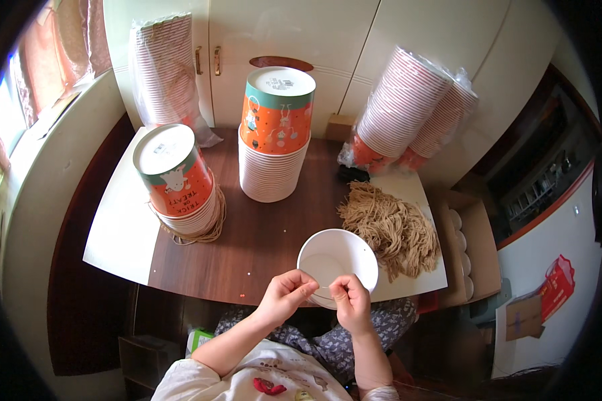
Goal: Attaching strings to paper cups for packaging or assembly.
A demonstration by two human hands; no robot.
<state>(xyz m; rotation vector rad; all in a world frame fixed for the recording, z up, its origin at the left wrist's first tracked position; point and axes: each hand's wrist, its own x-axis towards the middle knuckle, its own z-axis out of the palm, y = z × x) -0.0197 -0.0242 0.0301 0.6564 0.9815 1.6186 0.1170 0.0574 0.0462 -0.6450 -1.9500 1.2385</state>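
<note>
My left hand (289, 294) and my right hand (351, 304) are close together at the table's near edge, both with thumb and fingers pinched. A short, thin, pale string (324, 288) runs between the fingertips; its ends are hidden in my fingers. Just beyond my hands is an open white paper bucket (356, 250), its mouth facing up toward me, and my fingers overlap its near rim. Inside it I see only bare white wall and bottom. Right of the bucket lies a tangled heap of tan twine cords (391, 230).
Upturned orange and green paper buckets stand in a middle stack (273, 174) and a left stack (180, 184), the left with cords around its base. Bagged bucket stacks (164, 73) (401, 100) stand at the back. A cardboard box (488, 264) is beside the table's right edge.
</note>
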